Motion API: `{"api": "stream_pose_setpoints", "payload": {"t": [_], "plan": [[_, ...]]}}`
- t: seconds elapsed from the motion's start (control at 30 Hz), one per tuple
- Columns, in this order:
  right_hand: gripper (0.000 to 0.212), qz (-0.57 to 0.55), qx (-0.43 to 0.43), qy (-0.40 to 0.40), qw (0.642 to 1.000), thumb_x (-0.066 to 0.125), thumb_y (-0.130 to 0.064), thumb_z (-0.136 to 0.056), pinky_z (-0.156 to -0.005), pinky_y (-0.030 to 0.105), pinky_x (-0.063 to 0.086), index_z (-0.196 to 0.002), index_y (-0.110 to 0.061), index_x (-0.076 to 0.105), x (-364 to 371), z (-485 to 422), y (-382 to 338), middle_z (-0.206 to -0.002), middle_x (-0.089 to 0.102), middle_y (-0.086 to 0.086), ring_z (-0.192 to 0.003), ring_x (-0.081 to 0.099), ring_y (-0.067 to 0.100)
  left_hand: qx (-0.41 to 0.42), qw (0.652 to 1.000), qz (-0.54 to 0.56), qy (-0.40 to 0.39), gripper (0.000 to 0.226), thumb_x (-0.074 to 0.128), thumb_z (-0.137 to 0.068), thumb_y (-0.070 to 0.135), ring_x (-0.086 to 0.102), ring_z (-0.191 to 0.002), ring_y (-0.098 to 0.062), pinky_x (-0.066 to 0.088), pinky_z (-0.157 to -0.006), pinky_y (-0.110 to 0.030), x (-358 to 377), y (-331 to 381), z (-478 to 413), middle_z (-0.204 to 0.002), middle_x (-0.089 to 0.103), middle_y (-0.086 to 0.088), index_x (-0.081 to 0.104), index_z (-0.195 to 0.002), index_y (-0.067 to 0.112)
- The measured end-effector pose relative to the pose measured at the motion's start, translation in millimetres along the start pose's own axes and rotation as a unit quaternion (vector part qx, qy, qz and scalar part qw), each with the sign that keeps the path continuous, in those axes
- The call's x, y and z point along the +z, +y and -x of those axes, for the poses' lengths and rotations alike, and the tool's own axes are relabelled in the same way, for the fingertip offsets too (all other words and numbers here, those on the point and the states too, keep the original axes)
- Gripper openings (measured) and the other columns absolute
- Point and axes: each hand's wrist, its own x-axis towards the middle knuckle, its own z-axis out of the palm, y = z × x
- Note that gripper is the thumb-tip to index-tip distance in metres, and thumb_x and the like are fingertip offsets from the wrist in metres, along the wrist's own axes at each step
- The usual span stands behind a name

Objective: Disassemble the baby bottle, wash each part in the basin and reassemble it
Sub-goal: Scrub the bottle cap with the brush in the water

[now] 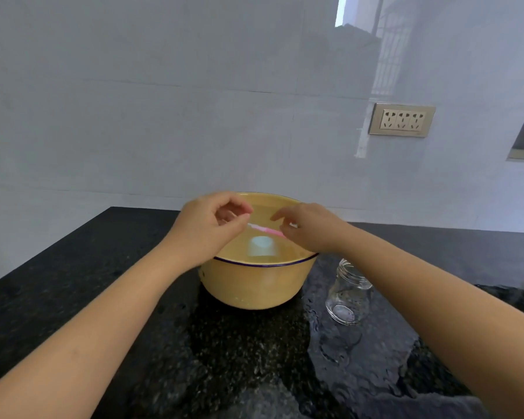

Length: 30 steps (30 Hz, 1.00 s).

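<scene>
A yellow basin (254, 285) with a dark blue rim holds water on the black counter. A pale, whitish bottle part (262, 246) lies under the water. Above the water, a thin pink stick with a white tip (266, 230) spans the gap between my hands. My right hand (309, 229) pinches its pink end. My left hand (209, 226) hovers with its fingers curled together right at the white tip; I cannot see whether it grips the tip or something small inside the fingers. The clear glass bottle body (348, 293) stands open-topped on the counter, right of the basin, under my right forearm.
The black speckled counter (73, 282) is wet in front of the basin and around the bottle body. A tiled wall rises right behind the basin, with a socket plate (401, 119) at the upper right. The counter's far-left corner lies beyond my left arm.
</scene>
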Motion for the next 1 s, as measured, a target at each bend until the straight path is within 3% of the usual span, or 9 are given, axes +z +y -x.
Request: {"api": "stream_pose_setpoints", "payload": {"t": [0.17, 0.3, 0.47, 0.57, 0.67, 0.8, 0.93, 1.0], "plan": [[0.036, 0.081, -0.004, -0.065, 0.995, 0.043, -0.029, -0.094, -0.093, 0.035, 0.045, -0.128, -0.028, 0.054, 10.5, -25.9, -5.2, -0.122, 0.061, 0.0, -0.112, 0.053, 0.021, -0.003, 0.986, -0.034, -0.164, 0.027, 0.054, -0.089, 0.01, 0.058, -0.098, 0.002, 0.044, -0.08, -0.013, 2.0, -11.2, -23.0, -0.098, 0.065, 0.021, 0.065, -0.093, 0.033], [0.036, 0.138, -0.021, -0.084, 0.987, 0.048, -0.031, -0.092, -0.084, 0.034, 0.047, -0.128, -0.028, 0.051, 15.2, -34.6, -5.2, -0.12, 0.061, 0.0, -0.109, 0.056, 0.022, -0.01, 0.954, -0.089, -0.287, 0.04, 0.052, -0.084, 0.005, 0.05, -0.111, 0.0, 0.043, -0.096, -0.026, 9.5, -16.5, -37.6, -0.108, 0.056, 0.03, 0.063, -0.102, 0.038], [0.032, 0.147, -0.011, -0.051, 0.988, 0.043, -0.035, -0.097, -0.083, 0.033, 0.045, -0.127, -0.03, 0.052, 10.7, -41.2, 0.9, -0.117, 0.063, -0.001, -0.109, 0.057, 0.021, 0.008, 0.898, -0.183, -0.399, 0.047, 0.06, -0.08, 0.012, 0.04, -0.13, -0.009, 0.038, -0.105, -0.039, 23.7, -22.0, -55.4, -0.142, 0.044, 0.013, 0.059, -0.116, 0.041], [0.045, 0.1, 0.016, -0.029, 0.994, 0.038, -0.054, -0.094, -0.082, 0.031, 0.041, -0.125, -0.027, 0.056, -0.3, -41.0, 2.1, -0.122, 0.06, 0.003, -0.114, 0.054, 0.023, 0.016, 0.868, -0.232, -0.438, 0.058, 0.06, -0.078, 0.012, 0.04, -0.132, -0.017, 0.039, -0.105, -0.043, 30.0, -22.8, -62.1, -0.149, 0.033, 0.01, 0.052, -0.127, 0.042], [0.043, 0.114, 0.036, -0.009, 0.993, 0.038, -0.052, -0.094, -0.082, 0.031, 0.039, -0.125, -0.027, 0.057, -10.6, -40.1, 3.2, -0.126, 0.057, 0.003, -0.117, 0.052, 0.024, 0.006, 0.832, -0.281, -0.478, 0.066, 0.058, -0.083, 0.011, 0.028, -0.139, -0.015, 0.028, -0.113, -0.033, 36.0, -19.5, -66.5, -0.153, 0.026, 0.009, 0.037, -0.14, 0.037], [0.04, 0.071, 0.082, -0.006, 0.994, 0.042, -0.054, -0.093, -0.083, 0.033, 0.04, -0.12, -0.029, 0.058, -17.1, -38.4, 11.4, -0.124, 0.057, -0.001, -0.116, 0.051, 0.023, -0.019, 0.795, -0.31, -0.522, 0.074, 0.056, -0.085, 0.007, 0.023, -0.141, -0.017, 0.025, -0.109, -0.027, 43.4, -18.0, -70.6, -0.154, 0.025, 0.004, 0.022, -0.148, 0.027], [0.041, 0.018, 0.113, -0.02, 0.993, 0.047, -0.056, -0.091, -0.084, 0.033, 0.041, -0.115, -0.027, 0.062, -17.2, -33.0, 22.1, -0.116, 0.059, -0.003, -0.106, 0.052, 0.02, -0.022, 0.789, -0.335, -0.514, 0.074, 0.059, -0.084, 0.009, 0.035, -0.134, -0.02, 0.034, -0.108, -0.035, 48.8, -24.9, -72.6, -0.148, 0.035, 0.0, 0.024, -0.147, 0.026], [0.033, -0.027, 0.122, -0.021, 0.992, 0.048, -0.045, -0.091, -0.083, 0.03, 0.044, -0.112, -0.025, 0.064, -19.1, -28.6, 26.4, -0.11, 0.06, -0.001, -0.093, 0.052, 0.018, -0.02, 0.796, -0.345, -0.497, 0.072, 0.06, -0.084, 0.011, 0.037, -0.131, -0.021, 0.036, -0.106, -0.034, 48.8, -29.9, -72.1, -0.146, 0.037, -0.001, 0.026, -0.146, 0.026]]}}
